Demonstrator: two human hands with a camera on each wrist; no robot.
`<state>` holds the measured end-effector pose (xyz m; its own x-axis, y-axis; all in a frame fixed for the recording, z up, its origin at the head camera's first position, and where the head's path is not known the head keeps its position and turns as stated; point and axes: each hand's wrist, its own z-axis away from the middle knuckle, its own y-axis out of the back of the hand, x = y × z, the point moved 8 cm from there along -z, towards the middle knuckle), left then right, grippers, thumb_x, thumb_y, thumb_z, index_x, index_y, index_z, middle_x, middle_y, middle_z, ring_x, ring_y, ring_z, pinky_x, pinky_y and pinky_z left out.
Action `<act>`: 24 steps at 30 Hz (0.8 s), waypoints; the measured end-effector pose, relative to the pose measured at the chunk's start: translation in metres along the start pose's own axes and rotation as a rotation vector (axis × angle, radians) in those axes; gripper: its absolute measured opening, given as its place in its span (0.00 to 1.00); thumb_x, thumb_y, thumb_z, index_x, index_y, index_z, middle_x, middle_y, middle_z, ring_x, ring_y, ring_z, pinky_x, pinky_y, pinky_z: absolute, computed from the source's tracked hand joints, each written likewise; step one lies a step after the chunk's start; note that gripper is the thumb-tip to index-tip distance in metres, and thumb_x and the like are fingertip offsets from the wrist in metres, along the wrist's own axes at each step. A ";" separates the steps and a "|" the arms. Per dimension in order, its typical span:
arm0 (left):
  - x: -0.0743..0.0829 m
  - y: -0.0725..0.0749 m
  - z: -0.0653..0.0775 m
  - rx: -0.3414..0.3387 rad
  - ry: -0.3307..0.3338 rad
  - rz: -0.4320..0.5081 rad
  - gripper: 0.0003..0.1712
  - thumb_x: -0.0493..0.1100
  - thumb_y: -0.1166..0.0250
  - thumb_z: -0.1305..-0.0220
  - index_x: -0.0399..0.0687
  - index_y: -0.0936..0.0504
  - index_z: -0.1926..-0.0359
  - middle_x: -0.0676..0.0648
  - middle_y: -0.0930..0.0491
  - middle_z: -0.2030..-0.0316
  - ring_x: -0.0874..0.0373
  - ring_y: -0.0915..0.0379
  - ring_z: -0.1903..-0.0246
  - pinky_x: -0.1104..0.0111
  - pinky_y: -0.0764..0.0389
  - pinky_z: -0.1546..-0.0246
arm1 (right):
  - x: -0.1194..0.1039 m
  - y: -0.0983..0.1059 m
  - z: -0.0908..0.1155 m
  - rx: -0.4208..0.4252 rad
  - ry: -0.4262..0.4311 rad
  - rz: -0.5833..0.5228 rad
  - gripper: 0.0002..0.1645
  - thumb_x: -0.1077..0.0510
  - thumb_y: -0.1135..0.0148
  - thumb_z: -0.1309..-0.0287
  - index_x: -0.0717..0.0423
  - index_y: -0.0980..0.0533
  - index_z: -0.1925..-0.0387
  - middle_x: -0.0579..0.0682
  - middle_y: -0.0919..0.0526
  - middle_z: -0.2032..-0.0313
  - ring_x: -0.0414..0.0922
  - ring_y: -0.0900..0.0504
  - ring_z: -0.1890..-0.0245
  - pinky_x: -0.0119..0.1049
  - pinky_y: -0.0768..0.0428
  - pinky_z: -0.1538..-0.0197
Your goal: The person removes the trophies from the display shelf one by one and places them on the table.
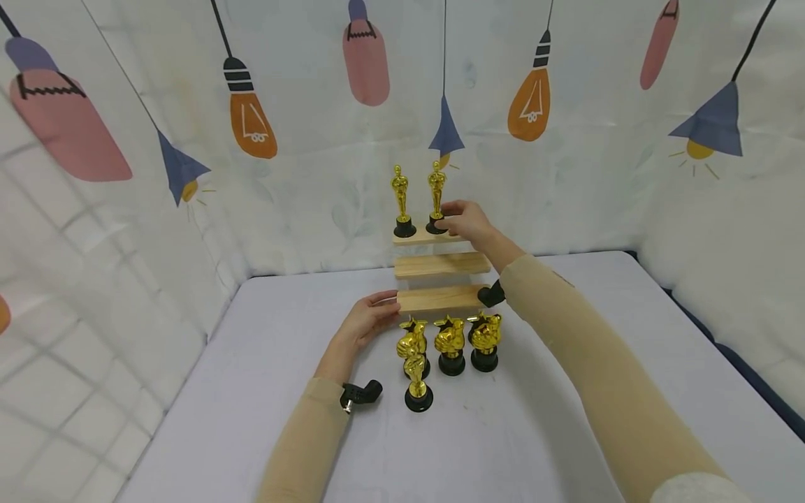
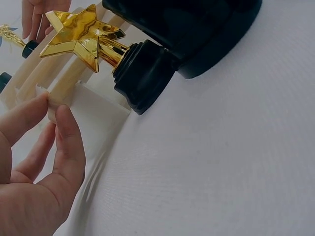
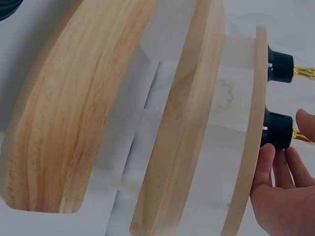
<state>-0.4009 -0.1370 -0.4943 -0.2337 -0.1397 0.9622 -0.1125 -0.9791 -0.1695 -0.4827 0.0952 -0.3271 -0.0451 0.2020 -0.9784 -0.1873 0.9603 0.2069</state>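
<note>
On the top tier of a three-step wooden display rack (image 1: 442, 265) stand two gold figure trophies with black bases. My right hand (image 1: 468, 222) is at the right figure trophy (image 1: 437, 188), its fingers and thumb about the black base (image 3: 277, 130), which sits on the board. The left figure trophy (image 1: 400, 199) stands beside it. My left hand (image 1: 366, 320) pinches the left end of the lowest board (image 2: 63, 93) between thumb and fingers. In front of the rack, several gold trophies stand on the table, among them a star trophy (image 2: 78, 37) and thumb-shaped trophies (image 1: 451, 342).
Nearest me stands another gold trophy (image 1: 418, 384) on a black base. The middle board (image 1: 442, 265) and lowest board (image 1: 440, 299) bear no trophies. A white cloth covers the table (image 1: 251, 391); a lamp-patterned curtain (image 1: 302, 202) hangs close behind the rack.
</note>
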 end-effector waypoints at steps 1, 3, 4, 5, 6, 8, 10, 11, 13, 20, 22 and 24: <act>0.000 0.000 0.000 0.002 -0.002 -0.001 0.29 0.31 0.31 0.33 0.36 0.26 0.32 0.38 0.22 0.43 0.55 0.18 0.56 0.66 0.15 0.54 | 0.000 0.000 0.000 0.001 0.000 0.003 0.33 0.63 0.34 0.32 0.62 0.32 0.28 0.59 0.30 0.31 0.56 0.25 0.42 0.49 0.24 0.38; 0.001 0.000 -0.001 0.003 -0.002 0.002 0.29 0.31 0.31 0.33 0.36 0.25 0.32 0.38 0.22 0.43 0.55 0.18 0.56 0.66 0.15 0.54 | 0.001 0.001 0.000 0.004 0.003 0.006 0.32 0.64 0.34 0.32 0.62 0.32 0.29 0.59 0.29 0.32 0.56 0.25 0.42 0.48 0.24 0.38; 0.000 0.000 -0.001 0.003 -0.002 0.004 0.29 0.31 0.31 0.33 0.36 0.25 0.32 0.38 0.22 0.43 0.55 0.18 0.55 0.66 0.15 0.54 | 0.001 0.001 0.000 0.008 0.004 0.007 0.32 0.64 0.34 0.32 0.63 0.31 0.30 0.60 0.28 0.33 0.55 0.25 0.42 0.48 0.24 0.39; 0.000 0.000 -0.001 0.001 -0.003 0.002 0.29 0.31 0.32 0.33 0.36 0.25 0.32 0.38 0.22 0.42 0.55 0.18 0.55 0.66 0.15 0.53 | 0.001 0.001 0.000 0.012 0.005 0.008 0.32 0.64 0.34 0.32 0.63 0.31 0.30 0.60 0.28 0.34 0.56 0.25 0.42 0.48 0.24 0.39; -0.001 0.000 -0.001 -0.001 -0.001 0.000 0.29 0.31 0.31 0.33 0.36 0.26 0.32 0.38 0.22 0.42 0.55 0.18 0.54 0.66 0.15 0.53 | 0.002 0.002 0.000 0.016 0.005 0.010 0.32 0.64 0.34 0.33 0.63 0.31 0.30 0.60 0.28 0.34 0.56 0.25 0.42 0.48 0.23 0.39; -0.002 -0.001 -0.001 -0.007 0.001 -0.003 0.29 0.31 0.32 0.33 0.36 0.26 0.32 0.37 0.22 0.41 0.54 0.18 0.53 0.65 0.16 0.52 | 0.003 0.002 0.001 0.027 0.006 0.026 0.32 0.64 0.33 0.33 0.63 0.31 0.30 0.60 0.28 0.34 0.56 0.25 0.41 0.47 0.23 0.40; -0.002 -0.001 0.000 -0.008 -0.001 -0.010 0.29 0.31 0.32 0.32 0.36 0.26 0.31 0.37 0.23 0.41 0.55 0.18 0.53 0.65 0.16 0.52 | 0.002 0.001 0.002 0.031 0.010 0.042 0.33 0.63 0.32 0.34 0.62 0.31 0.30 0.59 0.28 0.34 0.56 0.26 0.39 0.47 0.23 0.40; -0.002 -0.001 0.001 -0.006 -0.003 -0.012 0.29 0.31 0.32 0.32 0.36 0.26 0.31 0.37 0.23 0.40 0.55 0.18 0.53 0.65 0.16 0.52 | 0.002 -0.001 0.002 0.031 0.015 0.053 0.34 0.63 0.31 0.34 0.62 0.31 0.30 0.59 0.28 0.33 0.55 0.26 0.38 0.46 0.23 0.40; -0.002 0.000 0.002 -0.002 -0.006 -0.010 0.29 0.31 0.32 0.32 0.36 0.26 0.31 0.37 0.23 0.40 0.55 0.18 0.54 0.65 0.16 0.51 | 0.001 -0.003 0.001 0.027 0.022 0.085 0.34 0.61 0.30 0.35 0.62 0.31 0.30 0.58 0.29 0.33 0.55 0.27 0.37 0.46 0.23 0.39; -0.001 0.001 0.002 0.005 -0.012 -0.010 0.29 0.32 0.32 0.32 0.36 0.26 0.32 0.37 0.23 0.40 0.56 0.18 0.55 0.65 0.16 0.51 | 0.001 -0.005 -0.004 0.043 0.026 0.183 0.34 0.58 0.30 0.33 0.62 0.30 0.30 0.58 0.28 0.34 0.55 0.27 0.37 0.49 0.25 0.37; -0.001 0.001 0.002 0.003 -0.011 -0.006 0.29 0.32 0.32 0.32 0.36 0.26 0.32 0.38 0.23 0.41 0.56 0.18 0.55 0.65 0.16 0.51 | 0.002 -0.005 -0.005 0.050 0.030 0.205 0.33 0.58 0.30 0.33 0.62 0.29 0.31 0.59 0.27 0.35 0.55 0.27 0.37 0.49 0.25 0.38; -0.001 0.000 0.001 0.000 -0.009 -0.001 0.29 0.32 0.32 0.32 0.37 0.25 0.32 0.38 0.23 0.41 0.56 0.18 0.55 0.65 0.16 0.51 | 0.002 -0.003 -0.007 0.055 0.038 0.216 0.32 0.58 0.31 0.33 0.63 0.29 0.32 0.59 0.27 0.36 0.55 0.26 0.38 0.49 0.24 0.38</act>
<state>-0.3997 -0.1370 -0.4947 -0.2247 -0.1400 0.9643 -0.1130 -0.9792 -0.1685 -0.4886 0.0911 -0.3301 -0.1160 0.3978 -0.9101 -0.1157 0.9046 0.4102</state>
